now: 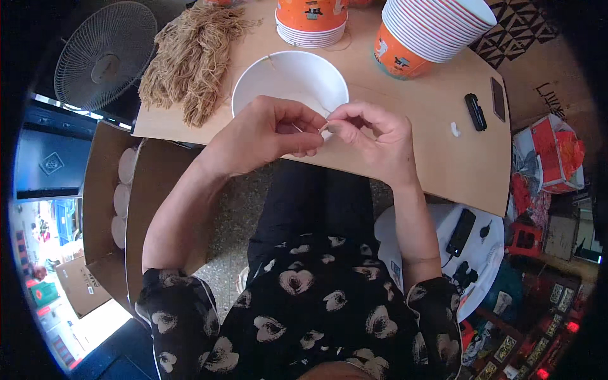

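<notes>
Hands meet at the table's [443,164] near edge: left hand [269,133] and right hand [373,136] pinch, seemingly, thin string [324,124] over the white bowl [288,79]; bare tabletop at three o'clock.

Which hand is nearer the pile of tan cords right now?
Left. The left hand is just right of the pile of tan cords, at the white bowl's near rim; the right hand is farther right, fingertips meeting the left's.
</notes>
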Demonstrator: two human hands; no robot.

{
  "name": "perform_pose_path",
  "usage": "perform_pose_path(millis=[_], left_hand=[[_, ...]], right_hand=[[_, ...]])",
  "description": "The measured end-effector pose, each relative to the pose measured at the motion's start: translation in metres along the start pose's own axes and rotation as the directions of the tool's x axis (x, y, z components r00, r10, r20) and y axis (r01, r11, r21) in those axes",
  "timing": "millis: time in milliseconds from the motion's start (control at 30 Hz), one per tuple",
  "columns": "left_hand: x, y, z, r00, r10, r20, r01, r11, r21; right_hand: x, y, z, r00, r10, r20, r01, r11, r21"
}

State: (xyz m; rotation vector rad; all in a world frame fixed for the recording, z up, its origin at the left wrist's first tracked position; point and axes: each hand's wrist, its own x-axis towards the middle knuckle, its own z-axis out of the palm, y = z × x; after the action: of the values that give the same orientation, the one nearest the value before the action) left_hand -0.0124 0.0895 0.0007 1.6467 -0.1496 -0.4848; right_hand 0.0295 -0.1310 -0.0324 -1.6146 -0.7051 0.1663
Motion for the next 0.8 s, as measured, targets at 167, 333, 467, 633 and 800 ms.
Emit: perform_pose_path(millis=[167,333,467,633,800], left_hand=[[0.001,0.001,0.005,0.999,-0.054,0.003,0.054,0.996,-0.072],[0.002,0.002,-0.001,0.997,-0.063,0.044,0.066,0.995,-0.078],[0.003,-0.004,-0.001,0.997,-0.020,0.072,0.027,0.995,-0.098],[0.004,-0.004,0.006,0.999,0.029,0.020,-0.028,0.999,-0.037],[0.004,-0.006,0.006,0.999,0.021,-0.031,-0.012,0.963,0.270]], right_hand=[[-0.006,0.011,0.002,0.992,-0.102,-0.078,0.104,0.994,0.026],[-0.010,0.018,0.007,0.988,-0.096,-0.123,0.112,0.986,0.124],[-0.013,0.019,0.005,0.991,-0.052,-0.120,0.084,0.958,0.275],[-0.013,0.019,0.005,0.990,-0.080,-0.120,0.110,0.956,0.271],[-0.009,0.018,0.010,0.978,-0.140,-0.153,0.174,0.957,0.234]])
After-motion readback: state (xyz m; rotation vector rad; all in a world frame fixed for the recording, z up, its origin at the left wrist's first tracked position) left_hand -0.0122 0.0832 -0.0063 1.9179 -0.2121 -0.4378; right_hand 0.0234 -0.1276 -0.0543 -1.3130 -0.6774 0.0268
